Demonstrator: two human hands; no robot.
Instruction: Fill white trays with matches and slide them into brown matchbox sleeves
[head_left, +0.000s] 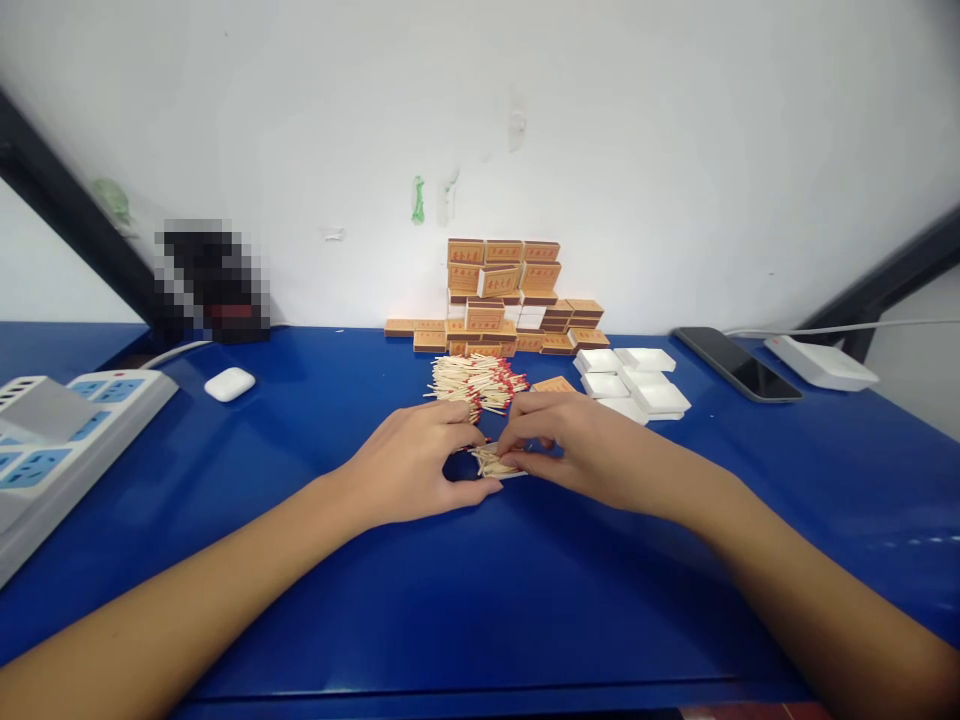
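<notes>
Tabletop (480, 610), matchbox tray (514, 474) between fingers (474, 491)

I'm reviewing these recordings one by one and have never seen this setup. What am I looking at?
There's no machine: one camera, worn on a person's head, looks forward and down at their bare hands. The left hand curves around a small white tray of matchsticks; the right hand's fingertips are at them, though any pinch is hidden. Around them on the blue table: a pile of red-tipped matches, stacked matchboxes, more white trays, a phone and a power strip.
</notes>
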